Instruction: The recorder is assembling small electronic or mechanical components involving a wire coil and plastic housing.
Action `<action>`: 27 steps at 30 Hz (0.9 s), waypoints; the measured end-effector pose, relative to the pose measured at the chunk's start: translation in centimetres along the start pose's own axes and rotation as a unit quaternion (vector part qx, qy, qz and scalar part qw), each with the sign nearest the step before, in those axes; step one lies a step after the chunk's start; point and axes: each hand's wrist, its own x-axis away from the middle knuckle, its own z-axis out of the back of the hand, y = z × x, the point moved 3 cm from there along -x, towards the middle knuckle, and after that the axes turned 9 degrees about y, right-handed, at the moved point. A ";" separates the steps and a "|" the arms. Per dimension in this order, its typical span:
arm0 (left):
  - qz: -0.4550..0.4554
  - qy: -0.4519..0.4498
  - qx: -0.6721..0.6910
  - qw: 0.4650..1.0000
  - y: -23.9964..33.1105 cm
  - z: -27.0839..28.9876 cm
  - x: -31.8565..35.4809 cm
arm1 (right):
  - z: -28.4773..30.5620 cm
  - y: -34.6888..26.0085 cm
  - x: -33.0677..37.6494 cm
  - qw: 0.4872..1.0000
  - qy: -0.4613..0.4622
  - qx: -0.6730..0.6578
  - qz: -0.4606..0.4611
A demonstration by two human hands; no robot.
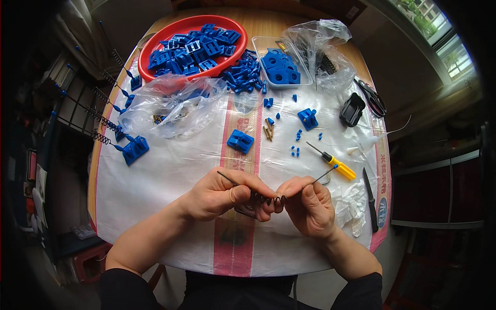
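Both my hands meet near the table's front edge and hold one dark wire spring (266, 199) with long straight ends. My left hand (222, 194) pinches the coil's left side, and a thin wire end sticks out up and to the left. My right hand (310, 204) grips the coil's right side, where a wire end with a small blue tip (335, 166) points up and to the right. The coil itself is partly hidden by my fingers.
A white woven sheet (170, 170) covers the table. On it lie a red bowl (155, 49) of blue plastic parts, clear bags (170, 106), a clear tray (258, 44), loose blue pieces (240, 140), a yellow-handled screwdriver (336, 164), scissors (372, 98), a black knife (370, 199) and assembled spring pieces (111, 126) at left.
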 end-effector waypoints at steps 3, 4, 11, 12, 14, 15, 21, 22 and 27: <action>-0.002 -0.011 -0.001 1.000 0.0 0.0 0.0 | -0.2 0.0 0.1 1.000 0.001 -0.003 -0.007; -0.002 -0.013 -0.002 1.000 0.0 0.0 0.0 | -0.2 0.0 0.1 1.000 0.000 -0.004 -0.008; 0.003 -0.035 0.008 0.999 -0.2 0.0 0.0 | -0.3 0.0 0.1 1.000 -0.012 -0.013 -0.011; 0.001 -0.035 0.003 0.999 -0.2 0.1 0.0 | -0.4 0.0 0.1 1.000 -0.004 -0.004 -0.005; -0.026 -0.008 -0.003 1.000 0.0 0.8 -0.1 | -0.7 -0.2 0.1 1.000 0.013 0.013 0.006; -0.039 0.006 -0.006 0.999 0.1 1.0 -0.2 | -0.6 -0.1 0.1 0.999 0.021 0.041 0.017; -0.059 0.061 -0.001 0.996 0.1 0.1 -0.5 | -0.4 -0.1 0.2 0.988 0.057 0.130 0.065; -0.063 0.071 -0.004 0.995 0.1 0.1 -0.5 | -0.6 0.0 0.1 0.986 0.072 0.135 0.071; -0.068 0.081 -0.042 0.993 -0.2 0.3 -0.5 | -0.2 0.0 0.0 0.982 0.083 0.150 0.084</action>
